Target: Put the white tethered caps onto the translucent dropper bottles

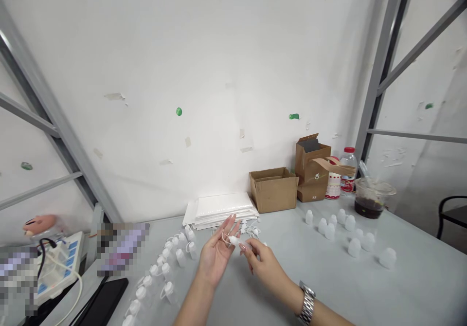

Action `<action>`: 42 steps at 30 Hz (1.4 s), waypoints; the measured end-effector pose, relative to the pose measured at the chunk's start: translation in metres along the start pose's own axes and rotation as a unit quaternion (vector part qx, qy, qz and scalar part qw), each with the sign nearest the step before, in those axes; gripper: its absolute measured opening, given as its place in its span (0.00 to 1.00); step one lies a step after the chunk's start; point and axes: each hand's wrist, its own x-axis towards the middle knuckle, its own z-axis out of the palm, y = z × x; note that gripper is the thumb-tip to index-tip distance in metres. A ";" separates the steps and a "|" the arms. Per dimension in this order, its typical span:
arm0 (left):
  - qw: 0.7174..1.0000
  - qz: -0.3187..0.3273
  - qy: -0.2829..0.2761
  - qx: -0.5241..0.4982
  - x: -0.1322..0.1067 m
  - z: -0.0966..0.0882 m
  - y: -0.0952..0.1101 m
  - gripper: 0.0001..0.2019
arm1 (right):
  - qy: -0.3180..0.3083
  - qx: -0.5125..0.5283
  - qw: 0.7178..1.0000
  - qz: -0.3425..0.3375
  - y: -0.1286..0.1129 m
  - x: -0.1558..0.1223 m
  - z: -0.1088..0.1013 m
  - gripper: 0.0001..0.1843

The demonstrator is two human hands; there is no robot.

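My left hand [218, 253] is raised palm up over the grey table [419, 287], fingers stretched out, with a thin white loop around one fingertip. My right hand [263, 263], a metal watch on its wrist, pinches a small white capped piece [234, 241] against those left fingertips. Just beyond the hands lie a few more small white looped pieces [251, 229].
Several small white bottles with loop caps [164, 272] run in rows at the left; plain white bottles [350, 233] stand at the right. A stack of white sheets [222, 209], cardboard boxes [273, 189], a water bottle [348, 169] and a cup of dark liquid [372, 198] line the wall.
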 end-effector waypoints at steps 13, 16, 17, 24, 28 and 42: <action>0.997 0.010 -0.047 0.059 -0.005 0.005 -0.001 0.17 | 0.029 0.001 1.000 -0.004 -0.001 0.001 -0.001 0.20; 0.997 0.017 -0.037 0.068 -0.004 0.005 -0.001 0.17 | 0.038 -0.003 0.999 -0.002 -0.002 0.001 -0.002 0.19; 0.997 0.023 -0.024 0.068 -0.003 0.005 -0.001 0.16 | 0.044 -0.002 0.999 0.000 -0.003 0.001 -0.003 0.19; 0.993 0.051 0.097 0.037 0.004 0.002 0.002 0.05 | 0.078 0.045 0.996 0.027 -0.001 0.003 -0.004 0.19; 0.990 0.052 0.130 0.001 0.004 0.000 0.005 0.08 | 0.083 0.051 0.994 0.049 0.002 0.004 -0.003 0.19; 0.986 0.054 0.155 0.020 0.003 0.006 0.005 0.07 | 0.077 0.003 0.997 0.028 0.005 0.004 -0.001 0.21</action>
